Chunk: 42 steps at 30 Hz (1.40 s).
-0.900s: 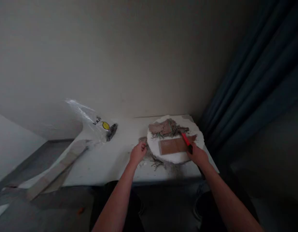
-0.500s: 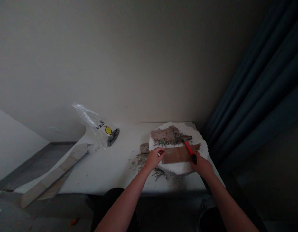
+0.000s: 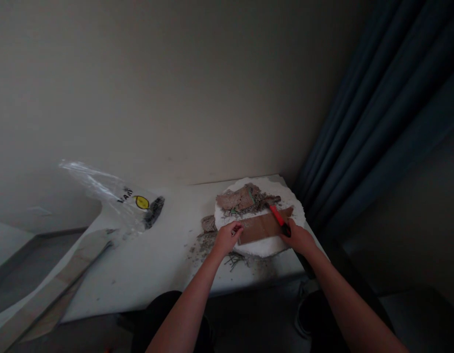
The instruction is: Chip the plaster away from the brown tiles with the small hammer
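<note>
A flat brown cardboard strip lies on a white slab with ragged edges. At its left end is my left hand, the fingers curled in a pinch against the edge. My right hand is closed at the right end, around the black end of a red-and-black tool. This tool slants over the cardboard, its far tip near the debris; its exact kind is unclear in the dim light. Behind the strip sit a torn brown piece and a heap of grey-brown crumbs.
A lump, loose crumbs and thin twigs lie left of the slab on the white table. Farther left are a clear plastic bag with dark contents and long flat boards. A dark curtain hangs at right.
The whole view has shifted, so the table and bag appear farther left. Both hands keep their places at the cardboard, and the red-and-black tool has barely moved against it.
</note>
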Available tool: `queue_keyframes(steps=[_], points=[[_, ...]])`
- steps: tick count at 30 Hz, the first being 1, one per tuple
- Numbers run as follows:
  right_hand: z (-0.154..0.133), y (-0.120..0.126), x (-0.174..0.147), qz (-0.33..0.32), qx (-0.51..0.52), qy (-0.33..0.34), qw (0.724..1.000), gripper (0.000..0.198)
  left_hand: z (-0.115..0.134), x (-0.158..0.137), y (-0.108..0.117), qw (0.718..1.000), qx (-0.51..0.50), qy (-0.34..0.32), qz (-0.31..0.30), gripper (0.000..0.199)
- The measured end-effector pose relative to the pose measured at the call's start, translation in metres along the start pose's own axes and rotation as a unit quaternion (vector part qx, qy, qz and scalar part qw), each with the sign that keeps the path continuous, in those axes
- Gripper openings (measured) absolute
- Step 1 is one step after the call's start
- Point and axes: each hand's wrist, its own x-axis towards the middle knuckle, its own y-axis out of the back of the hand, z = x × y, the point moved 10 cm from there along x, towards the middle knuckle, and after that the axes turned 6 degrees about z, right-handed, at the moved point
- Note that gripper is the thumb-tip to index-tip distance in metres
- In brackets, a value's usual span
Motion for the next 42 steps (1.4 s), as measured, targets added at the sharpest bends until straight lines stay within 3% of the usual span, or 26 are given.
queue_keyframes(steps=[14, 42], points=[[0.003, -0.004, 0.003, -0.009, -0.004, 0.017, 1.000, 0.059, -0.011, 0.002, 0.018, 0.996, -0.024, 0.035, 0.072, 0.012], [0.006, -0.005, 0.002, -0.007, -0.012, 0.001, 1.000, 0.058, -0.014, 0.003, 0.008, 0.998, -0.025, 0.013, 0.055, 0.016]])
